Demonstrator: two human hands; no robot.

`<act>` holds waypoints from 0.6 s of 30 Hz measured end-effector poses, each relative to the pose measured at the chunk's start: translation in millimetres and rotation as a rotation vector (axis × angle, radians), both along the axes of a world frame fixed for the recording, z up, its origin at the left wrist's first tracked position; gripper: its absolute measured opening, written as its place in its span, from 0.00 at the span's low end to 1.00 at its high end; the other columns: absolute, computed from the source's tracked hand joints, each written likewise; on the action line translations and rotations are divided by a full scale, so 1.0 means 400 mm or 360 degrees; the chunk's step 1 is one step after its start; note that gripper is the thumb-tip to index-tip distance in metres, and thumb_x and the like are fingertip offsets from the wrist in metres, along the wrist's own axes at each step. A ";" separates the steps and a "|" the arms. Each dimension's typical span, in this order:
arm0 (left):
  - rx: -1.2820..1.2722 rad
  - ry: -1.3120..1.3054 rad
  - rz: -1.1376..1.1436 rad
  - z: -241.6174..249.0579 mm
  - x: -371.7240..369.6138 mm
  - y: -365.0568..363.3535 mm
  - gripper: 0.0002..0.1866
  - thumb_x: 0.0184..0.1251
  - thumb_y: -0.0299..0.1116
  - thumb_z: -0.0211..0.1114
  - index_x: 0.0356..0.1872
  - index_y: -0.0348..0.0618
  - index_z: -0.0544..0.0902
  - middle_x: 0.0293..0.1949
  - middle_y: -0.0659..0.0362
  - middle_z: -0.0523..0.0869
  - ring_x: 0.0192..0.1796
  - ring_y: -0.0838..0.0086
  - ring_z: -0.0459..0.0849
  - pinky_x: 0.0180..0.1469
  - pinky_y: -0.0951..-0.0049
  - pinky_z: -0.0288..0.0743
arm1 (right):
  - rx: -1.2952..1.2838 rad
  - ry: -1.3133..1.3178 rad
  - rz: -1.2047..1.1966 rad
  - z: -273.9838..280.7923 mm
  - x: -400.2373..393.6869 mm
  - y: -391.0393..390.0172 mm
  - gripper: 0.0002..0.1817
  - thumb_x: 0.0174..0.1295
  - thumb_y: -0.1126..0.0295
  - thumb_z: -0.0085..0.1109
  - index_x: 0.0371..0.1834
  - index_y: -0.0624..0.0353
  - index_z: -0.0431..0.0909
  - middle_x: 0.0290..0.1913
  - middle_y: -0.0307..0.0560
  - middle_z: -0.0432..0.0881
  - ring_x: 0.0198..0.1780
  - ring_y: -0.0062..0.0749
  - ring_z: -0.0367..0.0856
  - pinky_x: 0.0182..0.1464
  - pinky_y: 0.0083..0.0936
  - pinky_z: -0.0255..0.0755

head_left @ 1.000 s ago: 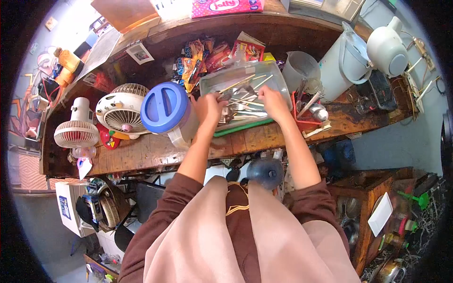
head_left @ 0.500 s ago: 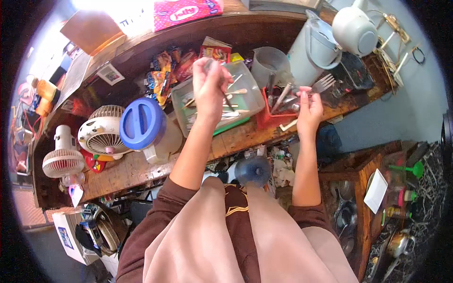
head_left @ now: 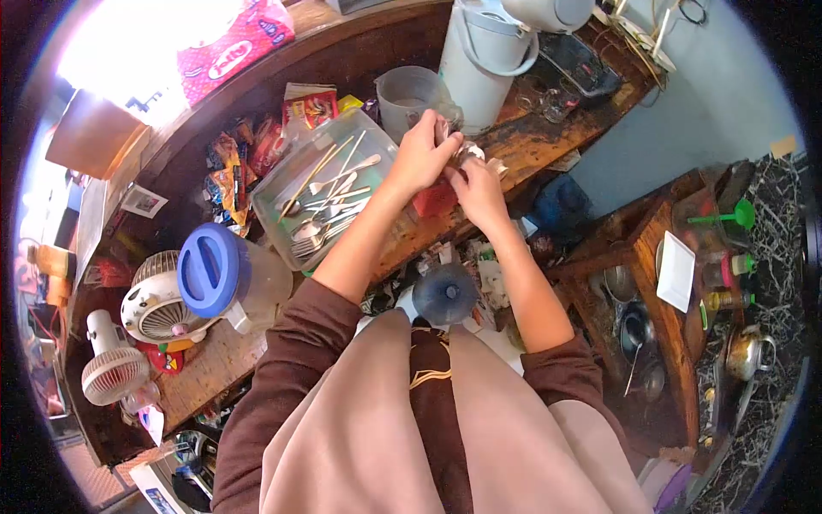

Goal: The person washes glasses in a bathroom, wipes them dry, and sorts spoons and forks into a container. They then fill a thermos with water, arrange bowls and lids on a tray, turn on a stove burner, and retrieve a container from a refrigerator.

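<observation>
My left hand (head_left: 422, 154) is closed on something I cannot make out, above the red holder (head_left: 435, 199). Close beside it, my right hand (head_left: 479, 195) has its fingers bent at shiny utensils (head_left: 469, 152) that stand over the same holder. Which utensils its fingers grip is hidden. To the left, the clear plastic container with a green base (head_left: 267, 208) holds spoons, forks and thin sticks. A translucent tub (head_left: 411, 86) is just behind my left hand.
A blue-lidded jug (head_left: 208, 270) and two small fans (head_left: 116, 373) are at the left of the wooden shelf. Snack packets (head_left: 229, 176) lie behind the container. A tall grey-blue pitcher (head_left: 479, 73) rises behind my hands. A blue bottle (head_left: 445, 294) is below.
The view has shifted right. My left hand has moved from over the container to the red holder. My right hand has come in beside it, and the fork it held up no longer shows clearly.
</observation>
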State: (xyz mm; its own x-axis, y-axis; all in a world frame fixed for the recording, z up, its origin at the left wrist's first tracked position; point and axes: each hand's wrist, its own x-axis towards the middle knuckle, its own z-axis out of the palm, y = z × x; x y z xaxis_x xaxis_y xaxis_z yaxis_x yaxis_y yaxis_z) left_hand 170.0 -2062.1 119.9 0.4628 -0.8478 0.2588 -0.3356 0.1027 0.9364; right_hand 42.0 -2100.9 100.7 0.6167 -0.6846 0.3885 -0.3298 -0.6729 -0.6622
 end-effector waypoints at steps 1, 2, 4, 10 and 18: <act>-0.0039 -0.0485 0.0008 -0.002 0.003 0.002 0.12 0.54 0.38 0.57 0.34 0.41 0.71 0.30 0.51 0.73 0.32 0.59 0.73 0.36 0.64 0.67 | -0.0070 -0.0020 0.0028 -0.001 -0.003 0.003 0.10 0.54 0.72 0.53 0.37 0.65 0.73 0.34 0.57 0.76 0.36 0.50 0.75 0.39 0.34 0.68; -0.0079 -0.0971 0.0021 -0.004 0.004 0.005 0.12 0.55 0.40 0.56 0.33 0.42 0.72 0.33 0.50 0.73 0.36 0.56 0.73 0.38 0.62 0.66 | -0.0068 -0.0019 0.0023 0.000 -0.005 0.002 0.10 0.54 0.72 0.53 0.37 0.65 0.73 0.34 0.57 0.76 0.36 0.50 0.75 0.39 0.34 0.68; 0.0041 -0.1029 0.0063 -0.006 -0.002 0.018 0.12 0.56 0.40 0.56 0.33 0.43 0.73 0.35 0.51 0.73 0.38 0.57 0.72 0.40 0.60 0.65 | -0.0006 -0.0043 0.0078 0.003 -0.003 0.000 0.10 0.53 0.73 0.54 0.37 0.65 0.74 0.34 0.55 0.77 0.36 0.46 0.76 0.41 0.31 0.69; 0.0101 -0.0913 0.0283 -0.022 0.029 0.147 0.10 0.55 0.39 0.57 0.36 0.46 0.75 0.39 0.53 0.73 0.43 0.57 0.71 0.44 0.58 0.63 | 0.0121 -0.0202 0.0070 0.001 0.003 0.025 0.10 0.48 0.75 0.57 0.36 0.62 0.74 0.35 0.53 0.77 0.38 0.45 0.76 0.41 0.33 0.69; 0.1173 -0.1307 0.1129 -0.123 0.220 0.431 0.10 0.52 0.31 0.56 0.37 0.47 0.77 0.39 0.56 0.75 0.45 0.59 0.73 0.42 0.56 0.63 | -0.0159 -0.0376 0.0430 0.071 0.120 0.161 0.08 0.47 0.77 0.54 0.33 0.58 0.74 0.32 0.47 0.75 0.38 0.43 0.73 0.40 0.34 0.67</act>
